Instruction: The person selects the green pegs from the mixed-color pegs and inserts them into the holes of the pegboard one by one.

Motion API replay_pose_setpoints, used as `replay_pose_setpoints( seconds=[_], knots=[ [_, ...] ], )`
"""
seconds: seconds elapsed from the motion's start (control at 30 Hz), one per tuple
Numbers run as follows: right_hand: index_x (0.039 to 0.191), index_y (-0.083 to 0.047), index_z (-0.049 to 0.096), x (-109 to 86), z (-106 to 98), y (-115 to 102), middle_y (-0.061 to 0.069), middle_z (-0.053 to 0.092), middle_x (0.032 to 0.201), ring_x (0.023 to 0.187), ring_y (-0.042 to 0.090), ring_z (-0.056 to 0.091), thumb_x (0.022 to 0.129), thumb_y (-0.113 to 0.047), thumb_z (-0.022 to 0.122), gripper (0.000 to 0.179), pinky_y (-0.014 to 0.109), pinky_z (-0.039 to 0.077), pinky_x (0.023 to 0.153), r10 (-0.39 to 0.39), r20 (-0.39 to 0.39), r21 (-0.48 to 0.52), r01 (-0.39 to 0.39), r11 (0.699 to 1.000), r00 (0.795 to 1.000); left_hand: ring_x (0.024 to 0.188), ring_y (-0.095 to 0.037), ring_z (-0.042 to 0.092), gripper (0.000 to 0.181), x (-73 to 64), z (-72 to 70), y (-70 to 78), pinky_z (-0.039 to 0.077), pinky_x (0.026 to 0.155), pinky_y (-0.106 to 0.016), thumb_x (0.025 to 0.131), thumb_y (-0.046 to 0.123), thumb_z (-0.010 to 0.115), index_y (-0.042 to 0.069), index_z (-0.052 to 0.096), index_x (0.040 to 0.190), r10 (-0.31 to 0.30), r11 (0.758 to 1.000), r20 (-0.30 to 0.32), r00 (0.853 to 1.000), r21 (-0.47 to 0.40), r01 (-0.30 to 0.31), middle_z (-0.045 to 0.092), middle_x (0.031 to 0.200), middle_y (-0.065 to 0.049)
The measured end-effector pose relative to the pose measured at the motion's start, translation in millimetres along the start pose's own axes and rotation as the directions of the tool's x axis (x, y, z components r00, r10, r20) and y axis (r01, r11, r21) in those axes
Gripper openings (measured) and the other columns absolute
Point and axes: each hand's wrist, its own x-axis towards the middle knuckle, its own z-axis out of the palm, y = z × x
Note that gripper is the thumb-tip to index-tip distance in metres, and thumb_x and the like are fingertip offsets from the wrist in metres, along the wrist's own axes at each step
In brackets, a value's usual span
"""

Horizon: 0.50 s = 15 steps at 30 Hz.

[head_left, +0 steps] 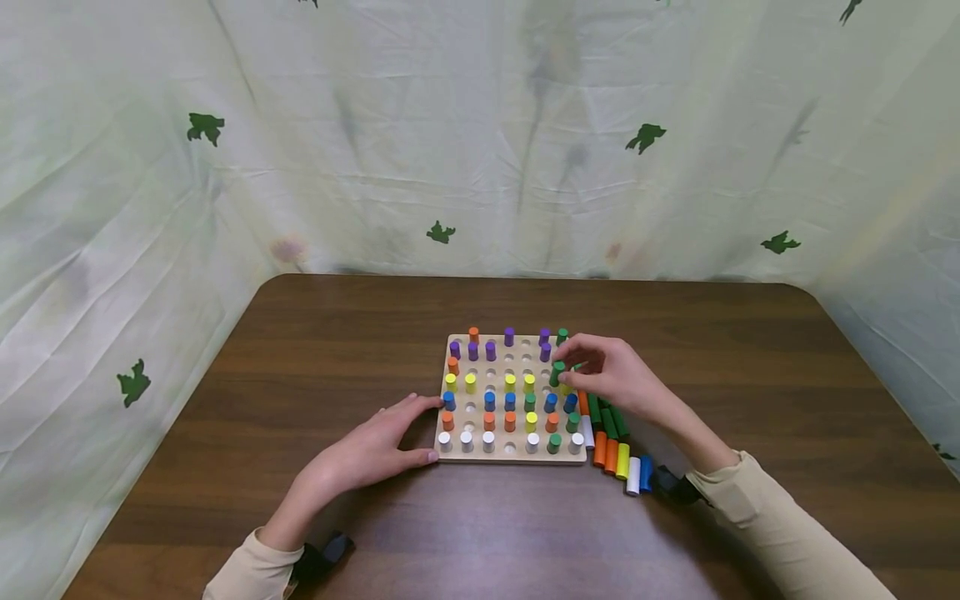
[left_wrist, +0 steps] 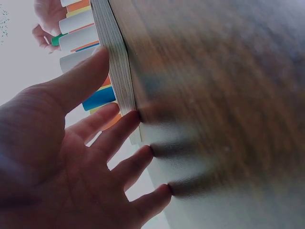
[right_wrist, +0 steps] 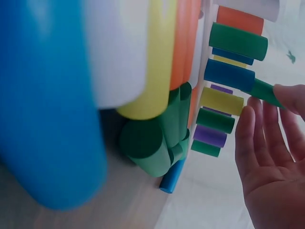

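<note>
A pale wooden pegboard (head_left: 500,458) lies on the table, with rows of white, orange, blue, yellow, purple and green pegs standing in its holes. My right hand (head_left: 611,373) is over the board's right side and pinches a green peg (head_left: 557,373) between thumb and fingers. In the right wrist view that green peg (right_wrist: 267,92) shows behind a standing blue peg (right_wrist: 229,74). At the board's left edge, my left hand (head_left: 378,446) rests with spread fingers. Its thumb (left_wrist: 90,67) touches the board's side in the left wrist view, and other fingertips touch the tabletop.
Loose pegs lie along the board's right side: several green pegs (head_left: 609,421), orange ones (head_left: 600,450), a yellow one (head_left: 622,461), a white one (head_left: 633,477) and a blue one (head_left: 646,473). The brown table (head_left: 360,350) ends at a hanging pale cloth (head_left: 480,150).
</note>
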Motion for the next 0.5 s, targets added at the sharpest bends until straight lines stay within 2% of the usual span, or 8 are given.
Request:
replay_pose_setpoints(
  seconds=[0.27, 0.5],
  knots=[
    [0.107, -0.010, 0.070, 2.1, 3.0, -2.7, -0.003, 0.067, 0.103, 0.092, 0.018, 0.062, 0.087, -0.008, 0.075, 0.021, 0.042, 0.055, 0.084, -0.008, -0.004, -0.064, 0.008, 0.998, 1.000, 0.145, -0.035, 0.023, 0.069, 0.0, 0.1, -0.1, 0.018, 0.112, -0.063, 0.089, 0.037, 0.074, 0.015, 0.044, 0.147, -0.003, 1.000, 0.000, 1.000, -0.002, 0.003, 0.039, 0.152, -0.012],
    [0.106, -0.012, 0.070, 2.5, 3.0, -2.5, -0.005, 0.067, 0.101, 0.092, 0.019, 0.061, 0.087, -0.010, 0.076, 0.020, 0.041, 0.054, 0.084, 0.013, -0.002, -0.094, -0.014, 0.995, 1.000, 0.145, -0.036, 0.023, 0.068, -0.4, 0.3, -1.1, 0.018, 0.112, -0.064, 0.089, 0.036, 0.073, 0.015, 0.044, 0.147, 0.002, 1.000, -0.002, 1.000, -0.007, -0.002, 0.039, 0.152, -0.013]
  ],
)
